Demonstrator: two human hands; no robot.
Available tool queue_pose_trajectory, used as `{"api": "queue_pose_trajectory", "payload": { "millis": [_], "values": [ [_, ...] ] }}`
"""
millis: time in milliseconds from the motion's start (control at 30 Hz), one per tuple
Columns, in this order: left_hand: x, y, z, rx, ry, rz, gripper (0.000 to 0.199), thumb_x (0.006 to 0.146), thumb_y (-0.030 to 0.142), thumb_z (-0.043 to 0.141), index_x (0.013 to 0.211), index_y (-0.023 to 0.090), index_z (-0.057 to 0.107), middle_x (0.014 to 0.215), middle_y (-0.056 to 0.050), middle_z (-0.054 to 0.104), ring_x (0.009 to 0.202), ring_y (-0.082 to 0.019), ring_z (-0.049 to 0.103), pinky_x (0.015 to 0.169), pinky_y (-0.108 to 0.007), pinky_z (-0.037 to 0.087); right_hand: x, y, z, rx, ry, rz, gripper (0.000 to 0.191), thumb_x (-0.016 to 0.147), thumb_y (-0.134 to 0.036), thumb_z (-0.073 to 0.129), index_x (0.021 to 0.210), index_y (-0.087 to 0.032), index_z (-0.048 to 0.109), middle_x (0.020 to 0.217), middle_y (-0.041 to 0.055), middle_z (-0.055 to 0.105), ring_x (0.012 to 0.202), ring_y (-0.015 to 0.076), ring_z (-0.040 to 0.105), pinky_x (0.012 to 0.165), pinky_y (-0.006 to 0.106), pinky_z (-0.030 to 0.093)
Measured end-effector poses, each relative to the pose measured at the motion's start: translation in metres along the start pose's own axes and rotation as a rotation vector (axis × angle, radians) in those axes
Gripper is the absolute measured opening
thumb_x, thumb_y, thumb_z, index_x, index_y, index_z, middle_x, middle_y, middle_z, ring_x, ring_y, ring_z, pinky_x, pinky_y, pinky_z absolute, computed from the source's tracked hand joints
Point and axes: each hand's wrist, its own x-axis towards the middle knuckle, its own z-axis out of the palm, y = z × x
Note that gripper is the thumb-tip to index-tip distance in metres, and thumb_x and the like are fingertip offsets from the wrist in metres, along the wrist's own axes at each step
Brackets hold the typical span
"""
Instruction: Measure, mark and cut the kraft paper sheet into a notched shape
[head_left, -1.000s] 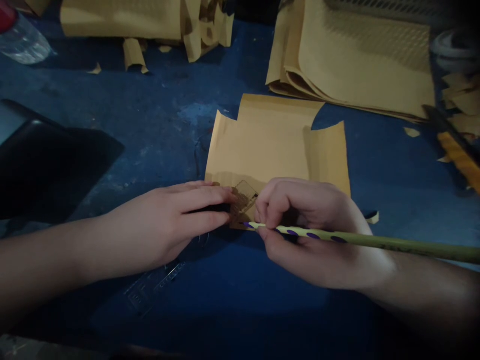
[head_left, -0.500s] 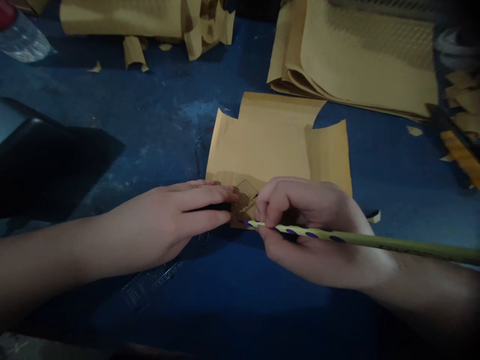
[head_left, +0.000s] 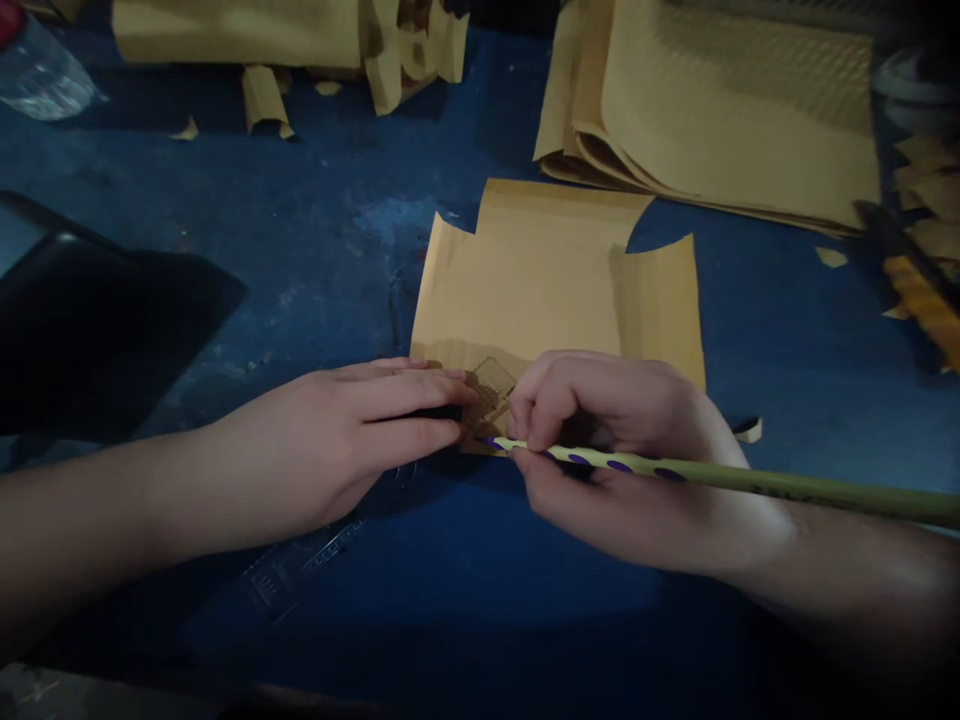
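My right hand [head_left: 622, 450] is closed around a light green pencil [head_left: 720, 478] with purple spots. Its tip touches down near the front edge of a cut brown paper sheet [head_left: 547, 280]. A clear plastic ruler [head_left: 271, 588] passes under my left hand [head_left: 322, 440]; its far end shows over the paper, between the two hands. The left fingers are stretched out and press on the ruler and the paper's front left part. The sheet has notches at its back corners, and its side edges curl up slightly. My left palm hides the ruler's middle.
A stack of folded brown paper [head_left: 735, 120] lies at the back right. More brown paper [head_left: 240, 30] is at the back left, near a plastic bottle [head_left: 45, 75]. A yellow-handled cutter [head_left: 922, 300] rests at the right. Something black [head_left: 112, 330] stands at the left on the blue table [head_left: 322, 250].
The whole view has shifted very slightly. Both hands, the pencil, the ruler and the paper stay in almost the same places.
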Motion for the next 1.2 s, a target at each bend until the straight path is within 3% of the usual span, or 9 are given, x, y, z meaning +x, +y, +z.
{"api": "queue_pose_trajectory", "payload": {
  "millis": [733,1033,1200],
  "values": [
    [0.001,0.0,0.0,0.028,-0.009,0.007,0.04,0.091,0.004,0.045,0.127,0.014,0.06,0.139,-0.01,0.058,0.132,-0.023,0.053,0.119,-0.04,0.039,0.0,-0.001,0.001,-0.005,0.005,0.001,0.022,0.064,-0.003,0.061,0.069,-0.022,0.05,0.073,-0.001,0.062,0.062,0.0126,0.058,0.052,0.03,0.046],
    [0.003,0.007,-0.003,0.111,-0.078,0.03,0.038,0.097,0.011,0.043,0.133,0.01,0.056,0.141,-0.014,0.056,0.137,-0.025,0.049,0.122,-0.041,0.033,0.0,0.0,0.001,-0.028,-0.002,0.014,0.024,0.063,-0.003,0.062,0.069,-0.023,0.05,0.074,-0.0016,0.063,0.063,0.0142,0.059,0.052,0.031,0.046],
    [0.003,0.009,-0.003,0.129,-0.056,0.03,0.037,0.099,0.013,0.042,0.133,0.009,0.056,0.142,-0.014,0.055,0.136,-0.025,0.05,0.122,-0.041,0.033,0.0,-0.002,0.001,-0.035,-0.006,0.014,0.023,0.064,-0.003,0.062,0.069,-0.023,0.051,0.074,-0.002,0.063,0.063,0.0136,0.059,0.053,0.03,0.046]
  ]
}}
